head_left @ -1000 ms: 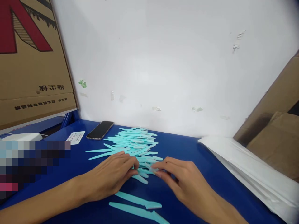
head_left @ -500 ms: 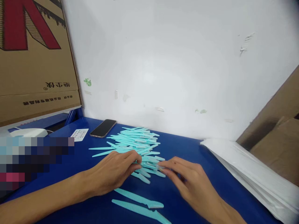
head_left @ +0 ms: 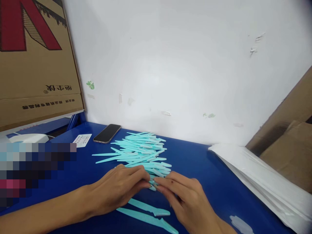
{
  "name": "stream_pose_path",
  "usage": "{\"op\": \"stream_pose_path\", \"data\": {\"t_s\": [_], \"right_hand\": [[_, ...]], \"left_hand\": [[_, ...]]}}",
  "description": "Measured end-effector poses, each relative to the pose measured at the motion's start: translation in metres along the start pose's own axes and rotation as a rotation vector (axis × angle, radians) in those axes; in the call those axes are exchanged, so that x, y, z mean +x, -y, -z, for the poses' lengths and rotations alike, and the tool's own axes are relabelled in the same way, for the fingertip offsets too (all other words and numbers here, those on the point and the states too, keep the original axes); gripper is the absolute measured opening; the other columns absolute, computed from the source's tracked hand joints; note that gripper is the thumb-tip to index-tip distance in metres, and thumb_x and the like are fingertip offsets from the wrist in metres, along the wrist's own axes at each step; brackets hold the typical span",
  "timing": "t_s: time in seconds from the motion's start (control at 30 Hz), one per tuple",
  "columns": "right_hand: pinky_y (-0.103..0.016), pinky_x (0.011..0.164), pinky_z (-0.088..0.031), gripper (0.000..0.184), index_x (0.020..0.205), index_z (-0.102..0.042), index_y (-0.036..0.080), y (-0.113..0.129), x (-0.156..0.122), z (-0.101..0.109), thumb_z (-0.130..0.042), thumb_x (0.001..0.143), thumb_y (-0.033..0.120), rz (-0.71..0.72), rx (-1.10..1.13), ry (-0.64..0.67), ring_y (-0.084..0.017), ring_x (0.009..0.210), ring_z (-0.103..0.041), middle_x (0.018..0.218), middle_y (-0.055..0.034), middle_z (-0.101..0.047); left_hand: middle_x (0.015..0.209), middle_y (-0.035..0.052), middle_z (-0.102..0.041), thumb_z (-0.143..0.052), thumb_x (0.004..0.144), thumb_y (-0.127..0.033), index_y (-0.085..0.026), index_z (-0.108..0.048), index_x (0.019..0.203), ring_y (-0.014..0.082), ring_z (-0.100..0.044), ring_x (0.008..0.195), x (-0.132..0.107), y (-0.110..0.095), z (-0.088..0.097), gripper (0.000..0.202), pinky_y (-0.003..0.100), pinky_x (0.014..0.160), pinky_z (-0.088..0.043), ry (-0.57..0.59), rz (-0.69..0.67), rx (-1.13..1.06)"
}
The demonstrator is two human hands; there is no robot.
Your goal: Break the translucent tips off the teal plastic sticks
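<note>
Turquoise eyebrow razors (head_left: 141, 146) lie heaped in the middle of the blue table. At the near edge of the heap, my left hand (head_left: 124, 183) is closed, pinching an eyebrow razor (head_left: 152, 181) between thumb and fingers. My right hand (head_left: 186, 195) is closed too, its thumb and fingertips pinched on the right end of that razor. The fingers cover most of it. Two more razors, a nearer one (head_left: 146, 219) and a farther one (head_left: 148, 206), lie side by side below my hands, partly behind my left hand.
A phone (head_left: 107, 133) and a white printed card (head_left: 82, 140) lie left of the heap. White packaging (head_left: 263, 182) rests along the right edge. A pale patch (head_left: 241, 224) shows at the lower right. Cardboard boxes (head_left: 39, 71) stand at left; a white wall (head_left: 165, 71) is behind.
My right hand has moved left and slightly nearer, so its fingertips now meet my left hand's. My left hand has shifted slightly right and nearer. The pale patch has come into view.
</note>
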State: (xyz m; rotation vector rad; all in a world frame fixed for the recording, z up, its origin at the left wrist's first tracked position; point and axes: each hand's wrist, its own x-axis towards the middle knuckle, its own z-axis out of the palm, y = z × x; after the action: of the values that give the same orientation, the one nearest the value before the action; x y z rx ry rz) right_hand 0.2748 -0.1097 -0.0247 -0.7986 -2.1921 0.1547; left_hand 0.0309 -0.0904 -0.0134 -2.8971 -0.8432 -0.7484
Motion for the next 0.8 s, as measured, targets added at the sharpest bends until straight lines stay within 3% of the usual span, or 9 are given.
{"op": "stream_pose_path", "data": {"t_s": [0.23, 0.37, 0.47, 0.53, 0.63, 0.73, 0.8], "right_hand": [[-0.025, 0.057, -0.043, 0.024, 0.123, -0.068, 0.028, -0.001, 0.009, 0.010, -0.053, 0.105, 0.026, -0.036, -0.105, 0.132, -0.014, 0.072, -0.070, 0.096, 0.0013, -0.074], [-0.028, 0.055, -0.044, 0.030, 0.135, -0.059, 0.029, -0.011, 0.012, 0.022, -0.048, 0.106, 0.029, -0.109, -0.340, 0.134, -0.014, 0.065, -0.068, 0.121, -0.0007, -0.071], [-0.028, 0.054, -0.044, 0.028, 0.129, -0.062, 0.028, -0.021, 0.012, 0.031, -0.045, 0.107, 0.030, -0.164, -0.411, 0.077, -0.012, 0.058, -0.065, 0.120, -0.0007, -0.071], [-0.028, 0.053, -0.044, 0.026, 0.122, -0.065, 0.027, -0.027, 0.015, 0.039, -0.044, 0.106, 0.030, -0.188, -0.459, 0.036, -0.012, 0.058, -0.065, 0.117, -0.0009, -0.072], [-0.029, 0.055, -0.047, 0.028, 0.117, -0.067, 0.028, -0.034, 0.016, 0.058, -0.043, 0.106, 0.033, -0.247, -0.538, 0.062, -0.016, 0.066, -0.071, 0.114, -0.0015, -0.074], [-0.032, 0.070, -0.055, 0.027, 0.115, -0.070, 0.032, -0.043, 0.001, 0.086, -0.047, 0.103, 0.039, -0.347, -0.493, 0.235, -0.022, 0.084, -0.075, 0.107, 0.0002, -0.077], [-0.029, 0.069, -0.057, 0.027, 0.117, -0.071, 0.036, -0.052, -0.025, 0.104, -0.056, 0.096, 0.042, -0.423, -0.363, 0.351, -0.020, 0.079, -0.075, 0.097, 0.0023, -0.079]], "left_hand": [[0.088, -0.0005, -0.059, -0.035, 0.110, -0.023, -0.022, -0.050, 0.111, 0.0145, -0.054, 0.067, 0.003, 0.010, -0.007, 0.015, 0.027, 0.058, -0.038, -0.012, 0.019, -0.059], [0.114, 0.0091, -0.058, -0.032, 0.106, -0.012, -0.022, -0.045, 0.135, 0.0217, -0.057, 0.099, 0.007, 0.024, -0.004, 0.033, 0.033, 0.082, -0.048, 0.004, 0.076, -0.021], [0.137, 0.0136, -0.049, -0.036, 0.105, -0.013, -0.023, -0.035, 0.149, 0.0274, -0.048, 0.123, 0.007, 0.026, 0.005, 0.045, 0.042, 0.100, -0.045, 0.027, 0.078, -0.010], [0.138, 0.0129, -0.048, -0.041, 0.104, -0.017, -0.024, -0.040, 0.145, 0.0279, -0.047, 0.125, 0.006, 0.022, 0.011, 0.041, 0.043, 0.101, -0.044, 0.070, 0.073, -0.042], [0.120, 0.0082, -0.057, -0.053, 0.100, -0.024, -0.025, -0.058, 0.122, 0.0254, -0.054, 0.108, 0.005, 0.010, 0.017, 0.023, 0.040, 0.095, -0.047, 0.224, 0.048, -0.133], [0.111, 0.0052, -0.061, -0.068, 0.089, -0.029, -0.025, -0.061, 0.111, 0.0268, -0.056, 0.107, 0.004, 0.000, 0.019, 0.023, 0.040, 0.096, -0.046, 0.341, 0.023, -0.203], [0.112, 0.0039, -0.062, -0.071, 0.087, -0.029, -0.026, -0.061, 0.110, 0.0266, -0.057, 0.109, 0.004, -0.003, 0.018, 0.025, 0.038, 0.097, -0.046, 0.388, 0.038, -0.228]]}}
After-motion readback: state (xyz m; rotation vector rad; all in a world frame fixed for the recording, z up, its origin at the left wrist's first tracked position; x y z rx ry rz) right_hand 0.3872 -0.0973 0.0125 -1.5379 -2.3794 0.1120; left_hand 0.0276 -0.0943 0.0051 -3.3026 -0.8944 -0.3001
